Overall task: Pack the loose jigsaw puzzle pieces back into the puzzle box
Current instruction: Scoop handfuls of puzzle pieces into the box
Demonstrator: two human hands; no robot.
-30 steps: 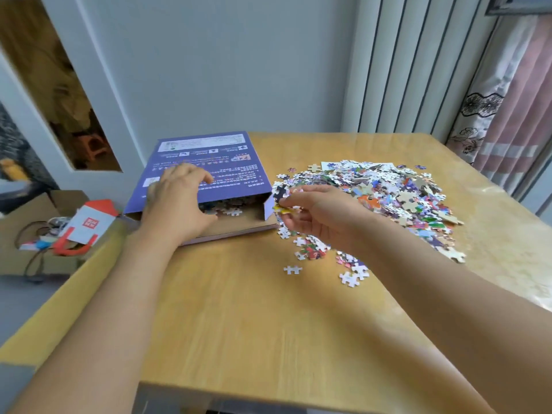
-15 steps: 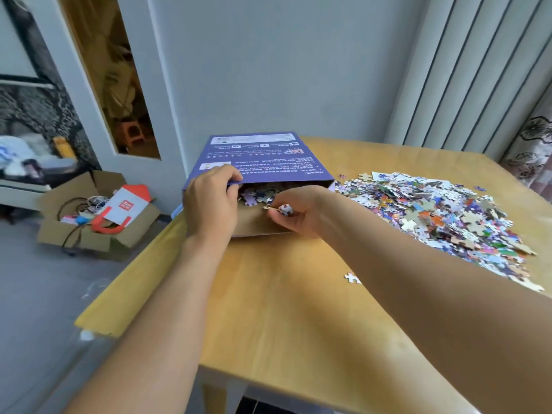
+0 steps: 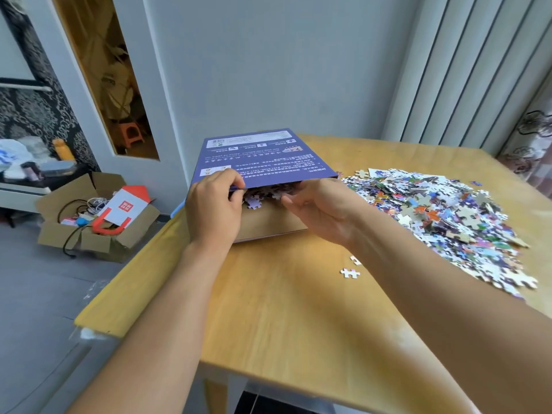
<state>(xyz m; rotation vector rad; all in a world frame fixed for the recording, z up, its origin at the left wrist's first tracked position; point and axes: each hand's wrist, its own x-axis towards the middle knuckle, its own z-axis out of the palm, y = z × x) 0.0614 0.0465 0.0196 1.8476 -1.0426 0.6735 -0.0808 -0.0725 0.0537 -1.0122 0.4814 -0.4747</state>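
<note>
While the left hand (image 3: pixel 213 209) pinches the purple lid (image 3: pixel 263 158) up, the right hand (image 3: pixel 318 209) reaches into the box (image 3: pixel 268 222), its fingers hidden, so I cannot tell their grip. Release pieces deep inside, lid raised; most of the pile (image 3: pixel 448 219) waits just beside on the table (image 3: pixel 283 309).

purple box (image 3: pixel 263 158) propped open, loose pieces (image 3: pixel 442 216) heaped beside

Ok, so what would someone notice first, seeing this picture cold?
Probably the big colourful heap of puzzle pieces on the right of the wooden table. Then the purple puzzle box at the table's far left, its lid lifted by the left hand while the right hand reaches its opening.
</note>
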